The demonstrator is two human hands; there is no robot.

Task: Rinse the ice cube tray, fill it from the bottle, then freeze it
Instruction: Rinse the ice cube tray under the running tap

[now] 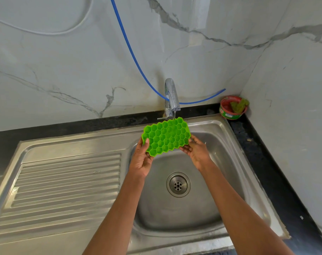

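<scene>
Both your bare forearms reach forward from the bottom of the view and draw closer together toward the hands. Your left hand point(140, 160) is raised with its back toward you, thumb pressed forward on top and fingers curled underneath in a pinch. Your right hand point(197, 150) mirrors it, thumb on top, fingertips point(184, 149) wrapped beneath, wrist slightly bent inward.
</scene>
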